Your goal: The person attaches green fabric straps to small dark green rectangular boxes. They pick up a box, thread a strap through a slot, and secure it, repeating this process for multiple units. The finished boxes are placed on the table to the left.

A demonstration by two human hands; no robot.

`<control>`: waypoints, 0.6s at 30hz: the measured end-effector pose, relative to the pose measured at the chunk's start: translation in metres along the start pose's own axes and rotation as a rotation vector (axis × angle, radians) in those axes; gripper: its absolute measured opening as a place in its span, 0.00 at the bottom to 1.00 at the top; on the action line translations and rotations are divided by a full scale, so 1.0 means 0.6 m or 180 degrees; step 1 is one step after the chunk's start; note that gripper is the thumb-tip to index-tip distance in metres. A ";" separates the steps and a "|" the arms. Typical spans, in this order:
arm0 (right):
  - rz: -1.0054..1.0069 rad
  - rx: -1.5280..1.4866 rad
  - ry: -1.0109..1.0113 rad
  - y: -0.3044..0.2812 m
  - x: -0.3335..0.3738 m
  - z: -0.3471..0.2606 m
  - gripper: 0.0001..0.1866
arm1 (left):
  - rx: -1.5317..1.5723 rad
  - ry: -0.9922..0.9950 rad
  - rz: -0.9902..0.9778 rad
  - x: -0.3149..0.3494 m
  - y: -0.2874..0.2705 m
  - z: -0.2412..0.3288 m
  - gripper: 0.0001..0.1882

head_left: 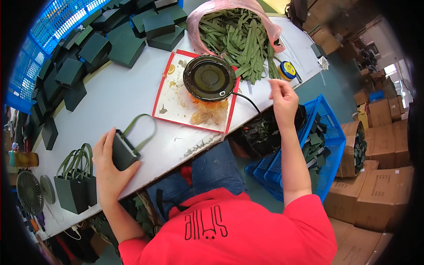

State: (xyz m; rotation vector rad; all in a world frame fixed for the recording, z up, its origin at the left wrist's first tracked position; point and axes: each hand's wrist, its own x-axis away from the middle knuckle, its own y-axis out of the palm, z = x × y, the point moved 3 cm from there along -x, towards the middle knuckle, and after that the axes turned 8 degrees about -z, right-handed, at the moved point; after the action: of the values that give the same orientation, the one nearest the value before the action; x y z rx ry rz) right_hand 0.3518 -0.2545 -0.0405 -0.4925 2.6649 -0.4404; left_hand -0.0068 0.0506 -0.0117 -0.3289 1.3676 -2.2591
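Box [123,153] | green, rectangular | 1 looped ribbon handle [144,143] | left hand [109,171] gripping

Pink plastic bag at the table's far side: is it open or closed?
Open: the pink plastic bag's mouth gapes wide, and green strips spill out onto the white tabletop.

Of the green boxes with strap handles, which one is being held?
The dark green box between the thumb and fingers of the left hand; the other handled boxes stand clustered farther left, with no hand gripping them.
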 end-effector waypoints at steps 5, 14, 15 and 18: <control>-0.1107 0.1221 -0.1307 0.055 -0.050 -0.032 0.12 | 0.0083 -0.0358 -0.0328 0.021 -0.017 -0.037 0.40; -0.1981 0.1869 -0.1484 0.099 -0.080 -0.013 0.13 | 0.0946 -0.1256 -0.0237 0.030 -0.005 -0.110 0.11; -0.2027 0.1737 -0.1398 0.098 -0.084 -0.009 0.13 | 0.0941 -0.0859 0.0108 0.030 -0.009 -0.104 0.09; -0.2140 0.1450 -0.1354 0.096 -0.089 -0.006 0.13 | 0.0922 0.0178 0.0897 0.033 -0.023 -0.079 0.12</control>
State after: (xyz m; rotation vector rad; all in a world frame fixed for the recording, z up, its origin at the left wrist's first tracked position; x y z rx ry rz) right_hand 0.3805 -0.1814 -0.0417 -1.1748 1.8601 -0.9745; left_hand -0.0481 0.0820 -0.0227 0.0244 1.0188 -2.1979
